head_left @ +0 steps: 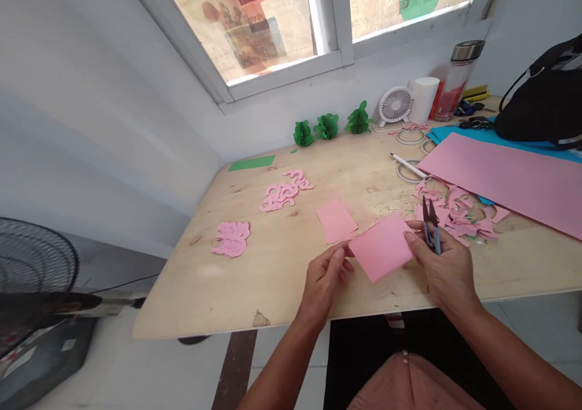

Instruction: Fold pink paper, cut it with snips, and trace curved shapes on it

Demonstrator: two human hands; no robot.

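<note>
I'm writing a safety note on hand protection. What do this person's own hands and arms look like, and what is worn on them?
The left hand and right hand are ungloved, with no ring, watch or bracelet visible. No sleeve shows on the left forearm or right forearm.

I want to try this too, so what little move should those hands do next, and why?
Perhaps turn the snips toward an edge of the pink paper. The right hand holds both, but the blades point away from the paper, whose edges look straight. Curvy pink cutouts lie nearby, so cutting seems likely.
</note>
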